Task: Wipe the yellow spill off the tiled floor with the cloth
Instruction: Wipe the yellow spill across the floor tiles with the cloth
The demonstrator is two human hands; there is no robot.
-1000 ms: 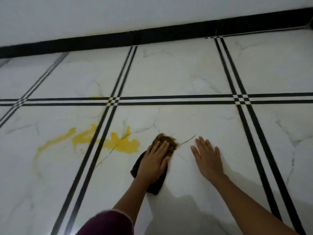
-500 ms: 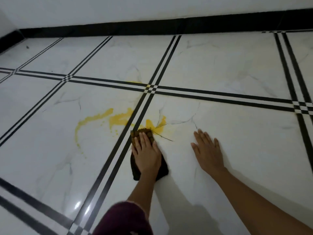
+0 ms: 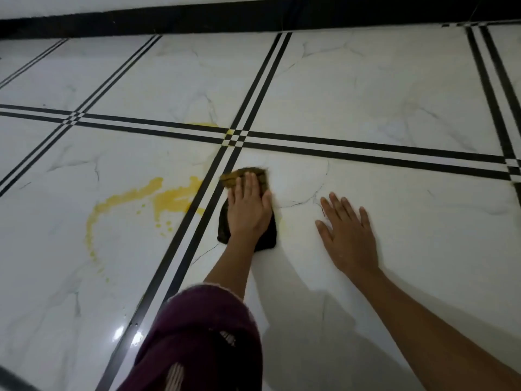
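Observation:
A yellow spill (image 3: 172, 198) streaks the white marble tile left of a black double grout line, curving down to small drops. A fainter yellow smear (image 3: 205, 125) lies by the line crossing farther back. My left hand (image 3: 248, 207) presses flat, fingers straight, on a dark cloth (image 3: 267, 235) whose front edge is stained yellow-brown; the cloth lies just right of the double line. My right hand (image 3: 349, 235) rests flat on the bare tile to the cloth's right, fingers spread.
White marble floor tiles (image 3: 394, 88) with black double lines run to a black skirting (image 3: 253, 18) along the far wall. My maroon sleeve (image 3: 203, 340) fills the lower middle of the view.
The left hand has pushed the cloth forward and right over the patch right of the double line; that yellow patch no longer shows. The right hand stayed planted. The view shifted.

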